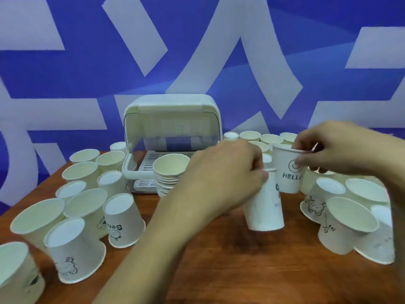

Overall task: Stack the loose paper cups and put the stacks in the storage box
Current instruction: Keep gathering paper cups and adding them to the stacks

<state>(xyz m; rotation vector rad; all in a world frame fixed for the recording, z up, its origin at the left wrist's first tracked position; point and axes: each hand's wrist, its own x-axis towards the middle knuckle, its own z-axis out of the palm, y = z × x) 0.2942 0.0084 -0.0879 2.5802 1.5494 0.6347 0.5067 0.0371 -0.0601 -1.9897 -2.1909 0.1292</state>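
Two thin, tapered paper cups are being held before the open box [171, 106]: left hand [228, 172] gripping the lower cup [265, 213] near its rim, right hand [341, 148] pinching the HELLO cup [286, 174] by its rolled lip. Lining up their axes should be easing nesting; squeezing risks denting.

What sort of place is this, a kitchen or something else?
Probably a staged indoor workspace, not a kitchen: a wooden table against a blue-and-white printed backdrop, with many loose paper cups spread on both sides of a white storage box.
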